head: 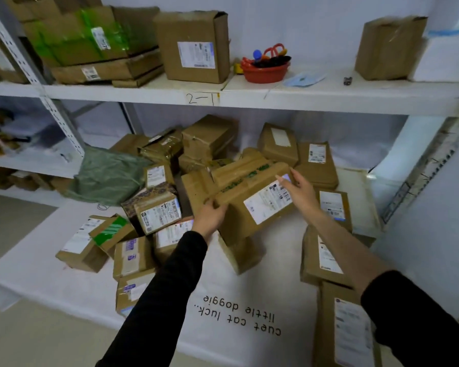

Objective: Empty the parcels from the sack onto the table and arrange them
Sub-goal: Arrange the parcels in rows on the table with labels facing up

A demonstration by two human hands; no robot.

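Left grip (208, 217) and right grip (297, 190) both clasped the large parcel (249, 197). It sat tilted over the pile (157, 213) on the tabletop (37, 266).

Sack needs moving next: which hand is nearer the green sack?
Left. The left hand grips the labelled box, right of the green sack; the right hand holds the box's other end, farther right.
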